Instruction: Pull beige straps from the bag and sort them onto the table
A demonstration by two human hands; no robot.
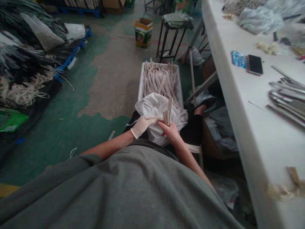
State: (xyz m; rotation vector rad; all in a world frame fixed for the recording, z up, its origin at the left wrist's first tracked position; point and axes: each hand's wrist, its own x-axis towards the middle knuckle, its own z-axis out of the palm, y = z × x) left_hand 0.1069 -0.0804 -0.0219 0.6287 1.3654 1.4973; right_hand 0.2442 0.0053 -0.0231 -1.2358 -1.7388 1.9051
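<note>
**Workshop seat between floor stock and white table: short strips held over the lap**

Clock directions are taken from the hands, with 12 o'clock straight ahead of the seated person.

1. Right hand (172, 131): closed around a small bunch of short strips (167, 117). These stand nearly upright above the fist at uneven heights, one well above the others. Gripping them low presumably leaves the upper ends free.

2. Left hand (144, 124): gloved, at 9 o'clock to the right hand, fingers nearly together and pointing towards it. Whether the fingertips pinch a strip or the cloth cannot be told.

3. White cloth (152, 103): draped over the lap and the near end of the tub, probably as a cover or catch surface beneath the hands.

4. White tub (180, 83): on the floor at 12 o'clock, loaded with long strips (160, 79). Its position appears chosen for easy reach.

5. White table (238, 95): runs along 3 o'clock. It carries a phone (254, 65) beside a blue packet (238, 59) at 2 o'clock, and grey lengths (289, 100) near 3 o'clock.

6. Floor (107, 76): worn green paint with bare patches. Stool (177, 20) and printed box (143, 35) stand near 12 o'clock; piled cords (19, 90) lie between 9 and 10 o'clock.
</note>
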